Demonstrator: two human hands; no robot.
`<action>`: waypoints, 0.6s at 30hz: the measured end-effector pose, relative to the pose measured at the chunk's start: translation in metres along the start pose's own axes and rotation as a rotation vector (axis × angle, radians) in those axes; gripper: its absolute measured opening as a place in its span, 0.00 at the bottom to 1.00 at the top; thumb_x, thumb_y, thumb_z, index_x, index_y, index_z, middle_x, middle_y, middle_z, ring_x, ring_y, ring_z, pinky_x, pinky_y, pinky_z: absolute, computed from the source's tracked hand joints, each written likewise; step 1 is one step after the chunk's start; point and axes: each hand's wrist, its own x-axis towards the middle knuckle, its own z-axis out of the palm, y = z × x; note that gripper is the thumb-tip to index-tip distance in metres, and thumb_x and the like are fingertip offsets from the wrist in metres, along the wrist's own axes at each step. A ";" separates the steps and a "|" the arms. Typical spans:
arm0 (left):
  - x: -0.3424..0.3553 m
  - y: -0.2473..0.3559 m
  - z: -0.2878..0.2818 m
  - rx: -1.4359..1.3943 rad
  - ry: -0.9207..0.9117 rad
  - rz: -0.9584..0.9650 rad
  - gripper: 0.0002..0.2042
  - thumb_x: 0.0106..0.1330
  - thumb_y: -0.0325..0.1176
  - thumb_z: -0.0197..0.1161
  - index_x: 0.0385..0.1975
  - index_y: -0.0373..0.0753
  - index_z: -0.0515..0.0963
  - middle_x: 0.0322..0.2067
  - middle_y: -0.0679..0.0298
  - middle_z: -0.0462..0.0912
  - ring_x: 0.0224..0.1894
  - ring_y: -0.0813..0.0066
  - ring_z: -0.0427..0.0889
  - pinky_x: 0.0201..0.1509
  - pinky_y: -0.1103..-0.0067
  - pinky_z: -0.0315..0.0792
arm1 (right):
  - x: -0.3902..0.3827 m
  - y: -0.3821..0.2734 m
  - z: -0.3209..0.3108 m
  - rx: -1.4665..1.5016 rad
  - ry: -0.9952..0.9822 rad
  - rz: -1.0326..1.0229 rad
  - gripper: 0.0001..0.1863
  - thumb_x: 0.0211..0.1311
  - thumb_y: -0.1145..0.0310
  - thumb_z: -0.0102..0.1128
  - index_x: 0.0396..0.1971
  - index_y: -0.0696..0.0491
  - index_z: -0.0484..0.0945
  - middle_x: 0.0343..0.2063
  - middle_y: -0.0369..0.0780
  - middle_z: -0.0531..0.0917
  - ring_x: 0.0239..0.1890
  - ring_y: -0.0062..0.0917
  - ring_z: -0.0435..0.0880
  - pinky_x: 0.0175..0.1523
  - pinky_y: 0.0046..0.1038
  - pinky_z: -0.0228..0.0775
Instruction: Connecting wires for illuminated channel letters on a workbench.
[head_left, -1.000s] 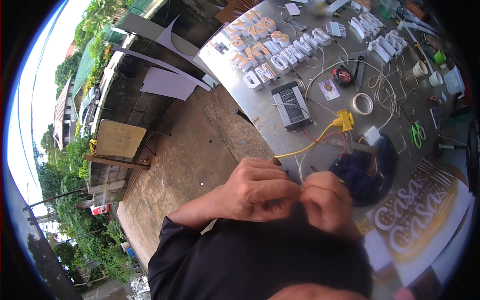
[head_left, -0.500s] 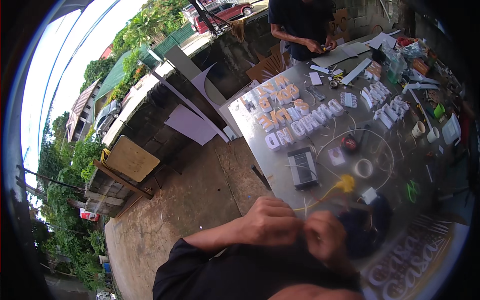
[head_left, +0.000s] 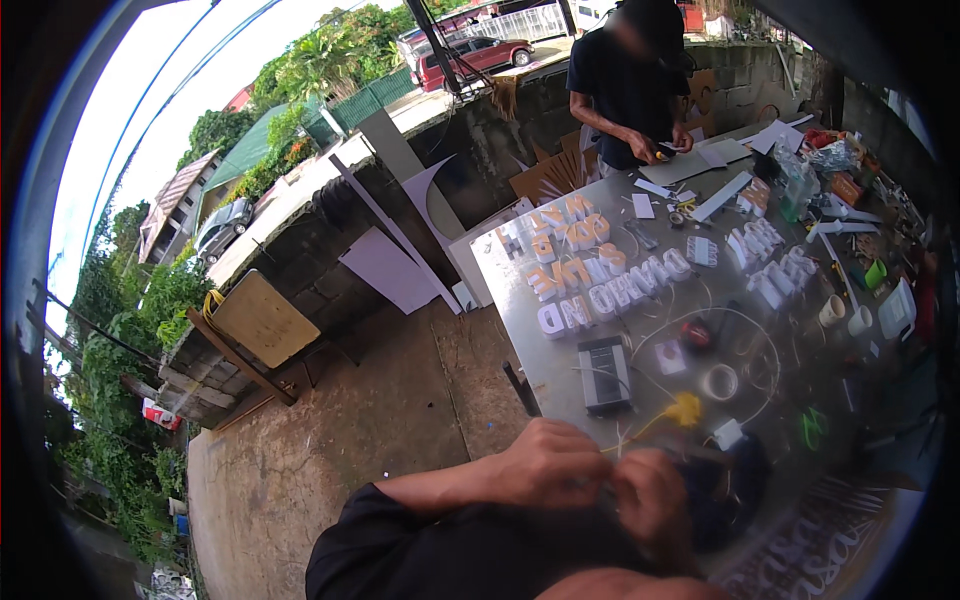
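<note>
My left hand (head_left: pixel 556 462) is curled closed close to my body, at the near edge of the metal table (head_left: pixel 555 375). Beside it my right hand (head_left: pixel 650 492) is also closed, thumb and fingers pinched together. The fingertips of both almost meet, and whatever is between them is too small or hidden to make out. A yellow cord (head_left: pixel 648 430) runs on the table just beyond my fingers, ending in a yellow bundle (head_left: pixel 684 409). Past it lie a black and grey box (head_left: pixel 604 375), a roll of tape (head_left: pixel 719 382) and a small white block (head_left: pixel 728 434).
Rows of white-sided channel letters (head_left: pixel 610 300) stand on the table's far left part. Green scissors (head_left: pixel 812 428), cups (head_left: pixel 831 311) and plastic bags (head_left: pixel 800 190) crowd the right. A co-worker (head_left: pixel 630 95) stands at the far side, handling a yellow tool. A dark bundle (head_left: pixel 725 490) sits right of my hands.
The view has shifted, so the table and co-worker sit lower in it and the co-worker shows more fully. My hands stay close together and closed.
</note>
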 end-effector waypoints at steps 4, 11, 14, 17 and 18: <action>-0.003 -0.002 0.005 -0.030 0.062 0.036 0.04 0.55 0.21 0.67 0.30 0.35 0.83 0.22 0.61 0.81 0.22 0.65 0.81 0.24 0.73 0.72 | 0.001 -0.003 -0.002 0.008 0.011 0.003 0.16 0.52 0.86 0.69 0.39 0.57 0.76 0.38 0.43 0.80 0.39 0.38 0.83 0.43 0.36 0.78; -0.007 0.000 0.009 -0.043 0.126 0.053 0.03 0.58 0.22 0.66 0.31 0.33 0.83 0.23 0.60 0.82 0.23 0.65 0.82 0.25 0.73 0.73 | 0.004 -0.003 -0.003 -0.014 0.017 -0.069 0.17 0.52 0.85 0.70 0.41 0.57 0.76 0.38 0.43 0.80 0.40 0.38 0.83 0.47 0.37 0.78; -0.007 0.002 0.008 -0.091 0.159 0.041 0.08 0.50 0.20 0.68 0.31 0.34 0.82 0.19 0.63 0.75 0.20 0.63 0.78 0.22 0.70 0.69 | 0.004 -0.001 -0.002 -0.004 -0.012 -0.103 0.17 0.52 0.84 0.70 0.41 0.58 0.75 0.39 0.44 0.80 0.41 0.39 0.83 0.47 0.37 0.78; -0.012 0.003 0.005 -0.130 0.094 -0.023 0.04 0.60 0.23 0.67 0.33 0.33 0.82 0.24 0.59 0.83 0.23 0.64 0.81 0.25 0.73 0.72 | 0.004 -0.002 -0.001 -0.011 -0.012 -0.136 0.16 0.53 0.85 0.69 0.41 0.58 0.75 0.40 0.44 0.80 0.41 0.39 0.83 0.47 0.37 0.79; -0.012 0.003 0.004 -0.159 0.090 -0.012 0.04 0.60 0.22 0.67 0.33 0.33 0.82 0.24 0.59 0.83 0.23 0.63 0.81 0.26 0.73 0.72 | 0.004 -0.002 -0.001 -0.011 -0.013 -0.137 0.16 0.53 0.85 0.69 0.41 0.58 0.75 0.40 0.44 0.80 0.41 0.39 0.83 0.47 0.37 0.79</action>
